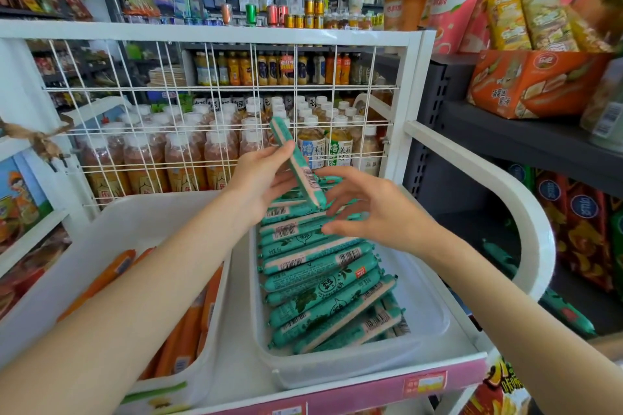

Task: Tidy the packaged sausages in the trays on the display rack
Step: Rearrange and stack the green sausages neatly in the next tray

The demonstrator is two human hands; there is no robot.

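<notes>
Stocked dark shelving (526, 141), bottled drinks (215, 152) behind

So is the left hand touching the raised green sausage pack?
Touching. The head view shows the left hand gripping the raised green sausage pack, thumb along its side.

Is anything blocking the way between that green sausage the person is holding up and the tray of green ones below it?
Nothing visible does. The left hand holds the green sausage tilted just above the right tray; the open right hand hovers beside it over the stacked sausages.
</notes>
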